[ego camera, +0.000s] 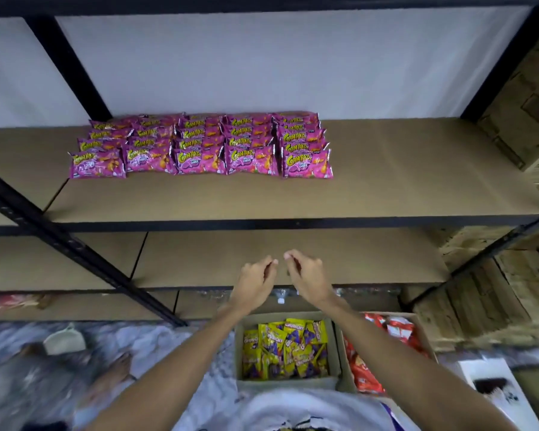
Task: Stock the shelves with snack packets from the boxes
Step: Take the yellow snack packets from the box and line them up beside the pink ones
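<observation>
Fingers loosely curled, holding nothing | left hand (255, 279), right hand (308, 275) over lower shelf (199, 259)

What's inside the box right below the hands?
The open cardboard box holds a jumble of yellow and purple snack packets. They cover the bottom, so its depth is hidden.

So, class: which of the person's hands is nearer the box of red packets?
Right. The right hand hangs up and left of the box of red packets; the left hand is farther left, above the yellow-packet box.
</observation>
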The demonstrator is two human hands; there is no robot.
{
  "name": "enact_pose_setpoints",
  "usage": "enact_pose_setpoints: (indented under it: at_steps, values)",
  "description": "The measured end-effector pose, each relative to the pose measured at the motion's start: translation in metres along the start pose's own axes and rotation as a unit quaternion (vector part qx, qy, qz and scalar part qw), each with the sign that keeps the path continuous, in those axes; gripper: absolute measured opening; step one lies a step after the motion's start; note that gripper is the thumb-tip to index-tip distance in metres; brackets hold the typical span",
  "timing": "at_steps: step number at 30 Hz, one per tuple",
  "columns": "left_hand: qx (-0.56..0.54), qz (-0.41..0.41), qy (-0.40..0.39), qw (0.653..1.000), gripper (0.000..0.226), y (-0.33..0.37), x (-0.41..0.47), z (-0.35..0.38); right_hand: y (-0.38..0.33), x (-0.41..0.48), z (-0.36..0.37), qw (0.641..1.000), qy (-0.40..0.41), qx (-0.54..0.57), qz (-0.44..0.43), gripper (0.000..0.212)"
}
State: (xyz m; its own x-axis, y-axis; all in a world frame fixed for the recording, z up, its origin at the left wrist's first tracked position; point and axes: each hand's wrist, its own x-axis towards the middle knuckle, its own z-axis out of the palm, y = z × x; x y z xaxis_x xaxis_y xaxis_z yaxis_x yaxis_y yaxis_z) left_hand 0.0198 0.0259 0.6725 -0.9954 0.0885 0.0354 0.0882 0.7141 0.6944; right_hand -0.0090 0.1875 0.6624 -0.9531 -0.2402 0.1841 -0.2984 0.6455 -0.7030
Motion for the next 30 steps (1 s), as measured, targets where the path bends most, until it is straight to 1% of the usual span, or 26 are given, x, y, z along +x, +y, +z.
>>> enact_pose_setpoints:
  at_steps: [3,5,7,10,13,15,17,20,23,25,28,30]
  values:
    - [-0.007,-0.040,-0.037,0.998,0.036,-0.015,-0.017,0.014,0.016,-0.030,0.019,0.997,-0.044,-0.003,0.063,0.033]
    - [0.017,-0.072,-0.072,0.995,0.038,-0.024,-0.031,0.026,0.022,-0.052,0.028,0.993,-0.072,-0.017,0.096,0.037]
    - [0.016,-0.107,-0.108,0.988,0.038,-0.040,-0.038,0.041,0.034,-0.069,0.041,0.985,-0.108,-0.028,0.133,0.036]
    - [0.039,-0.145,-0.137,0.979,0.037,-0.049,-0.061,0.056,0.045,-0.095,0.049,0.977,-0.146,-0.025,0.156,0.037]
    - [0.009,-0.179,-0.171,0.969,0.033,-0.065,-0.076,0.084,0.075,-0.113,0.070,0.962,-0.188,-0.011,0.198,0.037]
    - [0.020,-0.207,-0.203,0.957,0.031,-0.081,-0.088,0.107,0.096,-0.128,0.083,0.950,-0.217,-0.015,0.224,0.043]
    - [0.011,-0.227,-0.229,0.947,0.030,-0.096,-0.093,0.130,0.114,-0.137,0.094,0.946,-0.214,-0.014,0.244,0.044]
    - [0.009,-0.236,-0.258,0.937,0.030,-0.115,-0.093,0.164,0.145,-0.146,0.114,0.936,-0.218,-0.013,0.277,0.037]
    - [0.006,-0.226,-0.257,0.939,0.032,-0.141,-0.087,0.198,0.181,-0.157,0.144,0.933,-0.220,-0.014,0.286,0.037]
    - [0.002,-0.233,-0.259,0.937,0.036,-0.166,-0.085,0.221,0.204,-0.163,0.169,0.922,-0.233,-0.004,0.308,0.040]
    - [0.012,-0.246,-0.270,0.931,0.033,-0.209,-0.081,0.257,0.247,-0.170,0.210,0.919,-0.261,-0.026,0.296,0.052]
    - [0.017,-0.254,-0.280,0.925,0.031,-0.245,-0.083,0.282,0.281,-0.180,0.246,0.913,-0.278,-0.035,0.296,0.055]
